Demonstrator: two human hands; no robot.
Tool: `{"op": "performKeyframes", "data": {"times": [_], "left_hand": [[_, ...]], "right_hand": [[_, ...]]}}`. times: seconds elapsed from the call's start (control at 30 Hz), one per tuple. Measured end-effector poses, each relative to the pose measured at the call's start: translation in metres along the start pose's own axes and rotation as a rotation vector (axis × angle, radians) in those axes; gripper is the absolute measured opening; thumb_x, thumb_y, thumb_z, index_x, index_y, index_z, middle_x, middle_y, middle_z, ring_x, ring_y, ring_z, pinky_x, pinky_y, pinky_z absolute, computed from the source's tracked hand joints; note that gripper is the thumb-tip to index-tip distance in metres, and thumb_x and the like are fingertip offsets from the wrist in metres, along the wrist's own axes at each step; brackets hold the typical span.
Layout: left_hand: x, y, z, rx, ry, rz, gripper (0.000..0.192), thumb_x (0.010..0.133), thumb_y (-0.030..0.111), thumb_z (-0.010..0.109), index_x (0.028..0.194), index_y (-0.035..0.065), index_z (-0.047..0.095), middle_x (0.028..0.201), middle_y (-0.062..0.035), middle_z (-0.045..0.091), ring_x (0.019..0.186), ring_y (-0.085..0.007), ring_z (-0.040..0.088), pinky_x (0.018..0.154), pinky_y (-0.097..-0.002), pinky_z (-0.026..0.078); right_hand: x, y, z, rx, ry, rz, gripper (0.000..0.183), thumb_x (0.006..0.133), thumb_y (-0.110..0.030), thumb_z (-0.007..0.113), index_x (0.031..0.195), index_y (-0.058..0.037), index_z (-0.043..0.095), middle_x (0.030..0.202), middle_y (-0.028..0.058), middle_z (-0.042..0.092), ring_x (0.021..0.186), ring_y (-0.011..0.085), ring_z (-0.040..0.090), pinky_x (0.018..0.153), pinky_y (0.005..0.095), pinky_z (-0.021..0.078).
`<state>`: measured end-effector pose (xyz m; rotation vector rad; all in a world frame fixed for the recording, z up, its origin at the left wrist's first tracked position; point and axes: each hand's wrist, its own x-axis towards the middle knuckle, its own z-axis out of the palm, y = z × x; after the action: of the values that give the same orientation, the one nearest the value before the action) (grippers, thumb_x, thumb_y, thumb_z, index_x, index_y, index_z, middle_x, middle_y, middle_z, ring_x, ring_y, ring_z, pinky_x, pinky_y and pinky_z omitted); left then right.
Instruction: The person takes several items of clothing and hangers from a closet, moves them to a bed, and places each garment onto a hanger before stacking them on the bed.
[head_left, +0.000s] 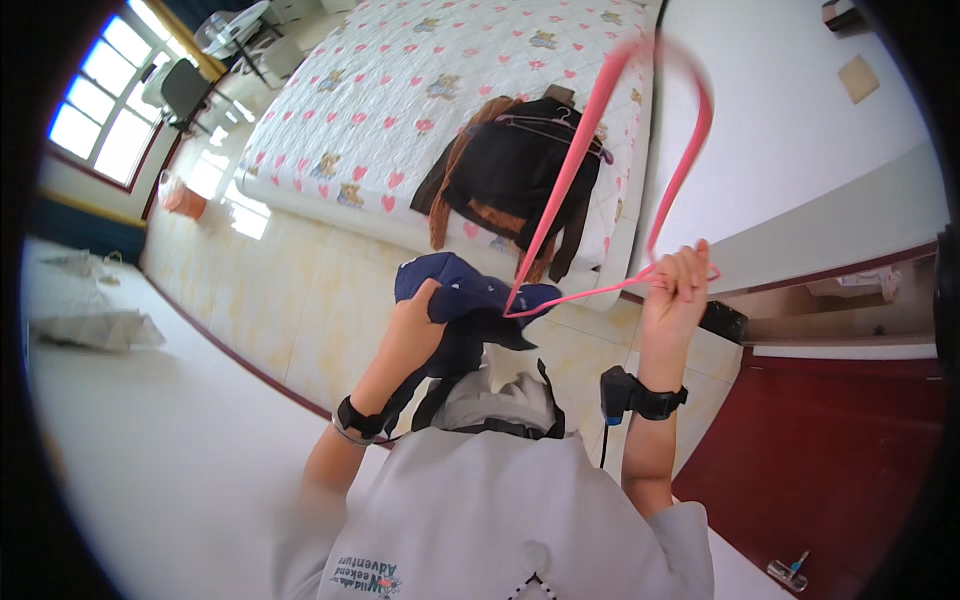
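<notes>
My left hand (420, 313) grips a bunched navy-blue cloth garment (463, 279) in front of my waist. My fingers sink into its folds, so its full shape is hidden. My right hand (677, 283), raised on the right, pinches the hook end of a pink clothes hanger (583, 150). The hanger's far side is blurred. One pointed corner of it reaches down to the navy garment, seemingly against the cloth; whether it is inside cannot be told. Beyond, a black jacket (517, 169) with a purplish hanger on it lies on the bed's near corner, over brown clothing (450, 199).
The bed (390, 82) has a quilted cover with hearts and bears. A white wall (780, 135) stands to its right. An orange bin (182, 201) sits on the tiled floor (300, 300). At right is a dark red door (825, 450); a chair (186, 88) stands by the window.
</notes>
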<state>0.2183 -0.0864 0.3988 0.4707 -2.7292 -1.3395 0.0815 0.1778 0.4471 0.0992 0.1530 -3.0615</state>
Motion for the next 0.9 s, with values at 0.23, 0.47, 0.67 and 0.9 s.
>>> {"op": "performKeyframes", "data": {"times": [0.23, 0.47, 0.67, 0.9], "left_hand": [[0.107, -0.011, -0.038, -0.021, -0.076, 0.035, 0.029, 0.071, 0.002, 0.056, 0.099, 0.0039, 0.048, 0.077, -0.0268, 0.056, 0.081, -0.0441, 0.053, 0.065, -0.0408, 0.045], [0.195, 0.022, -0.080, -0.109, -0.059, 0.091, 0.034, 0.065, -0.003, 0.059, 0.096, 0.0042, 0.048, 0.079, -0.0191, 0.059, 0.081, -0.0372, 0.059, 0.068, -0.0331, 0.046], [0.262, 0.038, -0.091, -0.081, 0.003, 0.050, 0.038, 0.062, -0.008, 0.059, 0.097, 0.0043, 0.049, 0.079, -0.0141, 0.059, 0.074, -0.0249, 0.058, 0.069, -0.0288, 0.044], [0.316, 0.066, -0.095, -0.115, -0.080, 0.034, 0.039, 0.064, -0.009, 0.059, 0.100, 0.0048, 0.049, 0.076, -0.0107, 0.056, 0.072, -0.0142, 0.055, 0.066, -0.0247, 0.042]], "right_hand": [[0.057, -0.002, 0.002, -0.857, 0.146, -0.611, 0.009, 0.087, -0.003, 0.042, 0.093, -0.0025, 0.048, 0.055, -0.0039, 0.029, 0.043, 0.0035, 0.025, 0.043, 0.0196, 0.0240], [0.137, 0.042, -0.113, -1.602, 0.315, -0.517, 0.021, 0.082, 0.002, 0.043, 0.101, -0.0045, 0.047, 0.061, 0.0004, 0.048, 0.050, 0.0072, 0.042, 0.049, 0.0204, 0.0347], [0.194, 0.077, -0.140, -1.778, 0.261, -0.136, 0.026, 0.080, 0.002, 0.047, 0.105, -0.0059, 0.047, 0.063, 0.0037, 0.053, 0.056, 0.0100, 0.052, 0.049, 0.0230, 0.0407], [0.214, 0.149, -0.137, -2.185, -0.463, 0.154, 0.043, 0.064, -0.014, 0.069, 0.104, -0.0095, 0.053, 0.089, 0.0075, 0.049, 0.080, 0.0220, 0.056, 0.067, 0.0329, 0.0455]]}}
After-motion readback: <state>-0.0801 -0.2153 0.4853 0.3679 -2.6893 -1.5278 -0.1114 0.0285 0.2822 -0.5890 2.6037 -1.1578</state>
